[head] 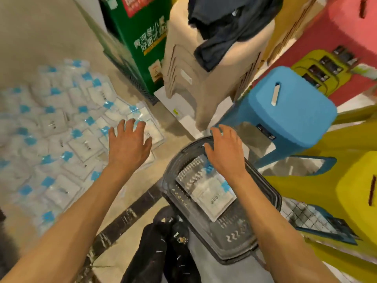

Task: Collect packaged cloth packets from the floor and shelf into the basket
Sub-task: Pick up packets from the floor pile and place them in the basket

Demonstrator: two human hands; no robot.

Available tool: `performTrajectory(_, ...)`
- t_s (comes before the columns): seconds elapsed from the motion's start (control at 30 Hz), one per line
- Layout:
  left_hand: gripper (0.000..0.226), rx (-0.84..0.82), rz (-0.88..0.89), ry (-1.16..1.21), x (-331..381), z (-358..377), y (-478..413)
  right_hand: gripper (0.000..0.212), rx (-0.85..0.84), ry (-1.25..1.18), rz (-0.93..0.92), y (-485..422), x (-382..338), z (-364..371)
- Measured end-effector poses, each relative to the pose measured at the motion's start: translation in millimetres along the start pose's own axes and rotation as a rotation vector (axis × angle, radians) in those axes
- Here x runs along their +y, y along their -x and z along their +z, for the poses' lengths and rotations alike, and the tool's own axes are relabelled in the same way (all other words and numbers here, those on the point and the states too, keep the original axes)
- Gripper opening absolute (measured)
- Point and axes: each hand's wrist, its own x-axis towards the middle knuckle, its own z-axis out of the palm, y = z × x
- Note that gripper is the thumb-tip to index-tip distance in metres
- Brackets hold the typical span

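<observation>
**A:** Entry one, the hands?

**B:** Left hand (129, 144): palm down, fingers spread, holding nothing. It is over the near edge of the floor pile, left of the basket. I cannot tell if it touches a packet. Right hand (224, 152): fingers loosely spread, empty, above the basket's far rim.

**A:** The basket?

**B:** Dark plastic basket (244, 252), standing on the floor. Contents: a few cloth packets (212, 193), white with blue tabs, lying flat in a short stack. Exact count unclear.

**A:** Stock outstanding?

**B:** One large heap of matching packets (57, 135) on the floor, left of the basket. Many, overlapping. No shelf packets that I can make out.

**A:** Other items?

**B:** Blue stool (285, 117) just beyond the basket. Yellow stools (357, 190) to its right. Green carton (140, 43) farther off, beyond and left.

**A:** Progress?

**B:** Early, by my judgement. A handful are in and the bulk is left. The left hand looks placed to take the next packet.
</observation>
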Motion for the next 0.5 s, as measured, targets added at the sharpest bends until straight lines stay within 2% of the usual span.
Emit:
performTrajectory(0.23, 0.050, -0.026, -0.221, -0.006, -83, -25, 49, 0.047, -0.067, 0.040, -0.179, -7, -75, -6)
performTrajectory(0.5, 0.051, -0.099, -0.324, -0.029, -151, -30, 83, 0.050, -0.176, 0.061, -0.219, -29, -137, 5)
